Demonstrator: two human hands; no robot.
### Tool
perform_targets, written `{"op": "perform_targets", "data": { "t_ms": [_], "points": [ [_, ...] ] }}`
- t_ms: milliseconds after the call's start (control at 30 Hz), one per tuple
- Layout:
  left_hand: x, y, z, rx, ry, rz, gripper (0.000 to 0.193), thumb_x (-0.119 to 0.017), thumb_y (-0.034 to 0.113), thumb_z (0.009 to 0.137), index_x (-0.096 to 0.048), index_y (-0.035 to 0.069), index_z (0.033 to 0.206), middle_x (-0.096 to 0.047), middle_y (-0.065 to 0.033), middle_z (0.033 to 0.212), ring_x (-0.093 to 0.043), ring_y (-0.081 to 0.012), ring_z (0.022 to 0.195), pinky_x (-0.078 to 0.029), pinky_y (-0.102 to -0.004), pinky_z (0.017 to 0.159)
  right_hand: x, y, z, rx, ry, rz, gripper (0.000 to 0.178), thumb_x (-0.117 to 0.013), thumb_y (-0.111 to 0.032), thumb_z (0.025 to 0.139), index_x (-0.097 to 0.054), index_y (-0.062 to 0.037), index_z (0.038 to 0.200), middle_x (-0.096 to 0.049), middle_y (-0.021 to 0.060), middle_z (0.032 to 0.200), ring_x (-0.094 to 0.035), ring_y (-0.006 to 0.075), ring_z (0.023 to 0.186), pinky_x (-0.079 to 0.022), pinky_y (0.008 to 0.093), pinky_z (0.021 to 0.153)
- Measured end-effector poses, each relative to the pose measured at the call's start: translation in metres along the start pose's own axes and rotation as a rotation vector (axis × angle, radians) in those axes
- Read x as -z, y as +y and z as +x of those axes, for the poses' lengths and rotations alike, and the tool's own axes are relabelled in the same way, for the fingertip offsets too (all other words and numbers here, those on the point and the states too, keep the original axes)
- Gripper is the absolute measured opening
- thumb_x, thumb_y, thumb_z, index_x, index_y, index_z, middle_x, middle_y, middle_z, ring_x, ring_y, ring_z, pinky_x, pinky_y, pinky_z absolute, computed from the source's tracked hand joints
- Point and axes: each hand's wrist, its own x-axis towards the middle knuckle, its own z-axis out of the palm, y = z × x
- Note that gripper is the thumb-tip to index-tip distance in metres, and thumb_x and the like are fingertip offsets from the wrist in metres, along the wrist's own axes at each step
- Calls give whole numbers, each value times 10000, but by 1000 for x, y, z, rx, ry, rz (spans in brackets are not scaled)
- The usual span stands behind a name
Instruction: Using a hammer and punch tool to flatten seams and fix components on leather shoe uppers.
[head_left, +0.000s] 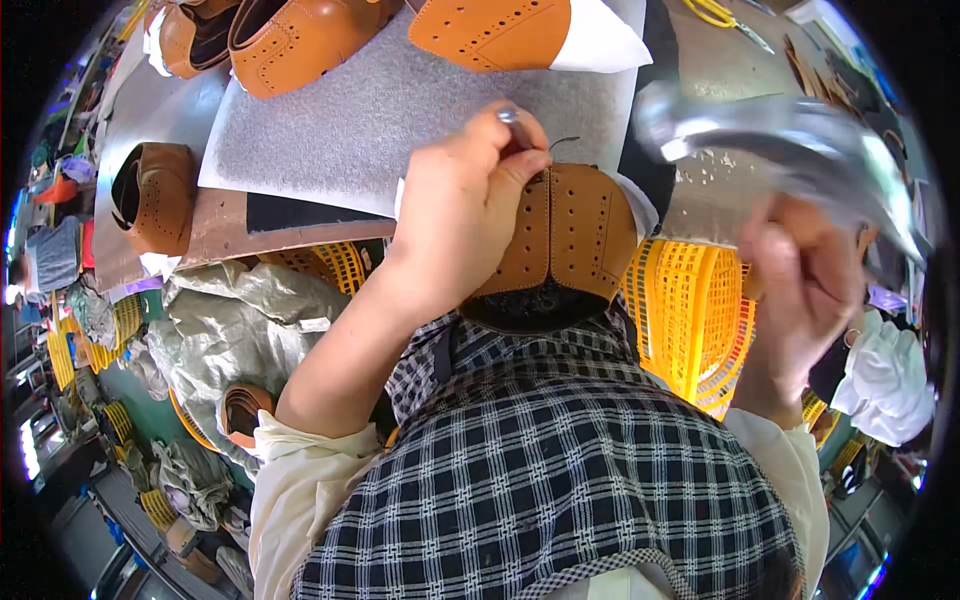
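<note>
My left hand (455, 195) is closed around a slim metal rod (508, 116), whose rounded end sticks up above the fingers. Its lower end is hidden by the fingertips, which rest at the centre seam of a tan leather shoe upper (580, 225). This upper has rows of punched holes and stitching, with its dark opening toward my body. A thin dark strand (566, 139) curves out beside the fingertips. To the right, my right hand (805, 260) grips a shiny metal hammer (800, 135), raised off the bench and blurred by motion.
More tan shoe uppers (300, 45) lie along the far side of the grey mat (330, 140). Another brown upper (165, 198) stands at the left. Yellow-handled scissors (715, 14) lie far right. Yellow plastic baskets (690, 310) stand below the bench edge, near a crumpled greenish cloth (250, 310).
</note>
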Motion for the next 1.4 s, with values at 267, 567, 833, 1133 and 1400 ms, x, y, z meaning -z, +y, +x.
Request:
{"op": "perform_targets", "data": {
  "t_ms": [267,567,833,1133,1400],
  "points": [
    [-6,12,3,0,157,179,103,-583,107,849,-544,12,843,-605,-132,686,-592,-223,617,-464,-330,543,-12,2,10,21,-355,-325,201,-667,4,754,-623,8,950,-624,103,744,-609,152,669,-458,248,611],
    [44,21,-104,-314,-601,623,76,-566,133,676,-564,69,716,-520,-48,751,-574,-197,621,-469,-316,513,-15,18,13,-333,-376,-83,228,-581,67,775,-604,60,1002,-651,48,817,-611,112,774,-478,252,695],
    [216,15,-42,153,733,954,195,-694,208,739,-619,28,737,-622,-114,685,-577,-222,567,-444,-328,552,15,73,16,-502,-203,243,205,-558,-111,863,-578,-4,1036,-480,-22,640,-445,63,536,-349,187,494],
    [194,-36,-19,-113,657,917,159,-614,115,793,-532,-1,720,-518,-98,619,-510,-199,559,-432,-302,547,23,134,42,-418,-328,1165,424,-565,-302,890,-452,-60,1220,-407,-49,634,-385,65,501,-312,207,451],
    [-79,52,-30,480,-850,-750,242,-614,-57,758,-434,43,631,-474,-149,1321,-549,-156,1050,-440,-279,846,19,40,98,-420,-305,1423,350,-494,-325,937,-486,-130,1227,-374,-58,641,-367,57,554,-341,216,497]
  ]
}}
